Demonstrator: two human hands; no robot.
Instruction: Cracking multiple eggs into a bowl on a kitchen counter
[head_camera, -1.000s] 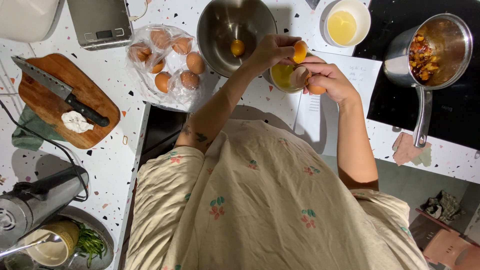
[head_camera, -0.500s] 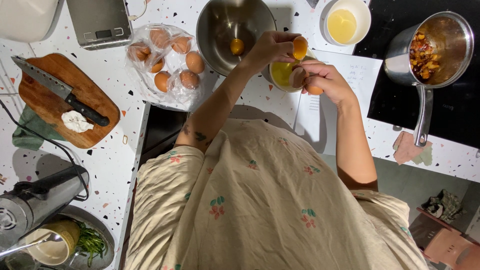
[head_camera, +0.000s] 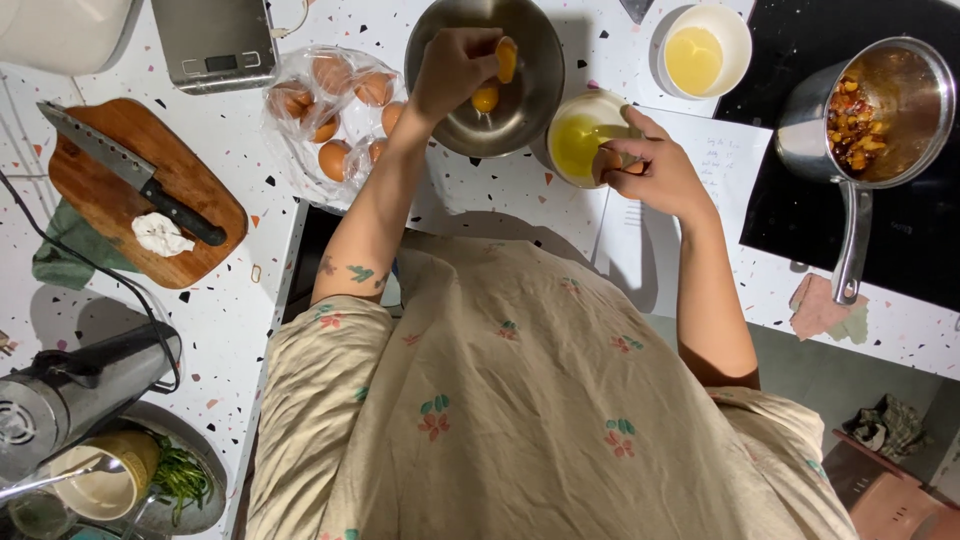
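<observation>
The desk, white and speckled, carries everything, with a black hob set in at the right. On the hob stands a pot of chopped, browned food, handle toward the person. At far left lies a wooden board with a knife and a white lump on it; a bag of eggs sits between the board and the steel bowl. Just right of the steel bowl is a small bowl with pale yellow-green liquid, resting by a sheet of paper, and farther up a white cup of yellow liquid.

The step in hand looks like separating an egg: the yolk goes to the steel bowl, the white to the small bowl. The left hand is stretched over the steel bowl, arm nearly straight, fingers closed round a half shell tipped downward, with a yolk just beneath it in the bowl. Whether that yolk is dropping or lying on the bottom I cannot tell. The right hand is at the small bowl's rim, elbow bent, fingers pinched on the other half shell.

Next, I judge, both shells need discarding somewhere off the bowls, then a fresh egg taken from the bag.
</observation>
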